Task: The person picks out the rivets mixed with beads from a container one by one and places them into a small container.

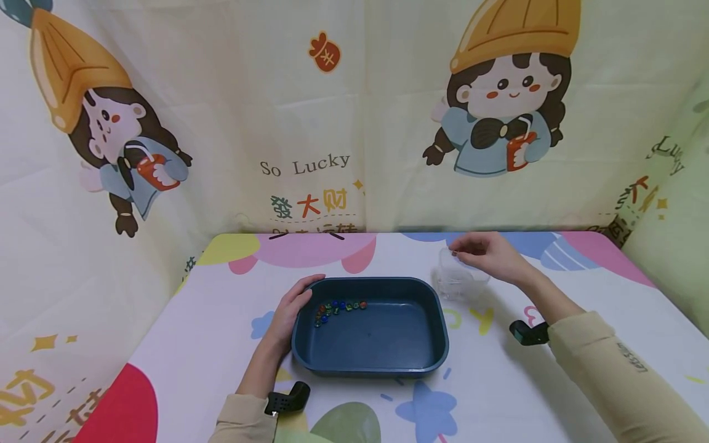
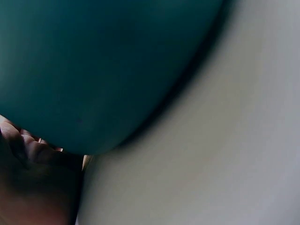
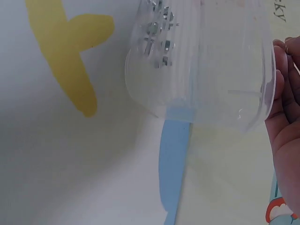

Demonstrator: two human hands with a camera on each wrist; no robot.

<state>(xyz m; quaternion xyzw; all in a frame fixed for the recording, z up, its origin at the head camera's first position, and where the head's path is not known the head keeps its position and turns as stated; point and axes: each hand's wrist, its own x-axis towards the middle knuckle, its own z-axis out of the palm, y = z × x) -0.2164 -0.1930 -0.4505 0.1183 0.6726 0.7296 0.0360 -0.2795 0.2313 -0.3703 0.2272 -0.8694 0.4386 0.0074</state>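
A dark blue basin (image 1: 370, 363) stands on the table with several colourful marbles (image 1: 335, 306) gathered in its back left part. My left hand (image 1: 292, 306) holds the basin at its back left corner, fingers bent around the outside of the wall. In the left wrist view, the basin's wall (image 2: 93, 75) fills the upper left, dark and blurred. Beyond the basin's back right corner, my right hand (image 1: 487, 255) pinches the upper edge of a clear plastic box (image 1: 451, 280). The box is tilted, and small shiny pieces (image 3: 159, 37) show through its side in the right wrist view.
A printed cloth (image 1: 498, 381) with coloured shapes covers the table. Behind it hangs a pale curtain (image 1: 388, 123) with cartoon figures. Black wrist cameras (image 1: 288, 400) sit on both wrists, the left one close to the basin's front left side.
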